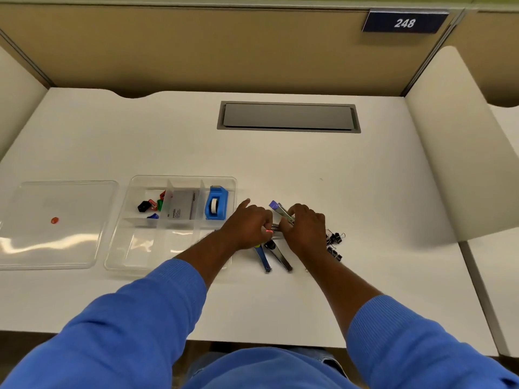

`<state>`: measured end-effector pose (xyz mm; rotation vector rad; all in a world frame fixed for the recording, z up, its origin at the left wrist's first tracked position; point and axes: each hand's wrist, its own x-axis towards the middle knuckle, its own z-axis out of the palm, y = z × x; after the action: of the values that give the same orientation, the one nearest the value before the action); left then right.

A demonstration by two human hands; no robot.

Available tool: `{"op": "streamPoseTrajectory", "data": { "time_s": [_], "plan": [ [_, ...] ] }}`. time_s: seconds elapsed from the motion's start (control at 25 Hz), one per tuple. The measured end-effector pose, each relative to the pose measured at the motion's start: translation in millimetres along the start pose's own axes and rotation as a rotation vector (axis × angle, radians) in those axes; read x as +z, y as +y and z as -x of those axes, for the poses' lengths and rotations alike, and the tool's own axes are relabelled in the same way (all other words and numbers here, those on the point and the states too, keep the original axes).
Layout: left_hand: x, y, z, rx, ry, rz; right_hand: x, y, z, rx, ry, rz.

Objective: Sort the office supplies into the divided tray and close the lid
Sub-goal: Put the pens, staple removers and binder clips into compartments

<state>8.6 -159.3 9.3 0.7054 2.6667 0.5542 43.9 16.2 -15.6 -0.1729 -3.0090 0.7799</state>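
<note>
White tabletop with a grey cable hatch at the far centre; partition plaque reads 248. Clear divided tray sits left of centre, lid off. Clear lid lies flat just left of the tray, apart from it, with a small orange-red dot on it. Tray contents, far row: left compartment holds small coloured clips in black, red, green and blue; middle compartment holds a grey card pack; right compartment holds a blue tape dispenser with a white roll. Near row of compartments looks bare where visible; the left forearm crosses its right end. Both hands are just right of the tray, over a bundle of pens lying on the tabletop. Left hand: fingers curled on the bundle, index finger pointing far-left; right hand: fingers curled down on the same bundle from the right. Whether either grip is fully clamped, cannot tell: contact is hidden under the knuckles. One purple-capped pen end sticks out on the far side between the hands; a blue pen and a dark pen stick out on the near side. Black binder clips lie in a loose cluster just right of the right hand. Blue sleeves on both arms.
</note>
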Motion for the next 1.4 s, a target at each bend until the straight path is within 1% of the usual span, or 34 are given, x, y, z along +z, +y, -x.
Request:
{"op": "streamPoseTrajectory", "data": {
  "time_s": [0.08, 0.2, 0.4, 0.48, 0.6, 0.72, 0.84, 1.0, 1.2, 1.4],
  "plan": [
    [-5.1, 1.2, 4.2, -0.021, 0.068, 0.076, -5.8, -2.9, -1.1, -0.013, 0.009, -0.061],
    [-17.9, 3.1, 18.7, -0.095, 0.165, 0.161, -13.3, -11.6, -2.5, -0.08, 0.079, -0.092],
    [-42.7, -3.0, 53.9, -0.148, 0.372, 0.15, -20.4, -44.3, -2.2, -0.203, 0.185, -0.161],
    [-51.1, -8.8, 65.8, -0.149, 0.44, 0.118, -20.4, -59.7, -1.4, -0.206, 0.209, -0.199],
    [-62.3, -29.2, 84.8, -0.133, 0.5, 0.116, -11.5, -88.4, 5.7, -0.182, 0.258, -0.231],
    [-67.9, -64.2, 111.2, -0.109, 0.533, 0.106, 5.4, -125.3, 20.1, -0.111, 0.278, -0.225],
    [-67.6, -102.4, 147.6, -0.05, 0.591, 0.077, 27.9, -161.1, 42.2, -0.063, 0.287, -0.204],
    [-62.4, -149.4, 193.3, -0.075, 0.599, 0.075, 60.7, -209.9, 75.7, -0.008, 0.285, -0.186],
    [-45.3, -157.9, 210.6, -0.111, 0.59, -0.017, 78.9, -233.7, 105.8, -0.005, 0.26, -0.135],
    [-33.7, -152.2, 203.1, -0.123, 0.564, -0.2, 86.7, -232.2, 117.5, -0.032, 0.228, -0.07]
  ]
}}
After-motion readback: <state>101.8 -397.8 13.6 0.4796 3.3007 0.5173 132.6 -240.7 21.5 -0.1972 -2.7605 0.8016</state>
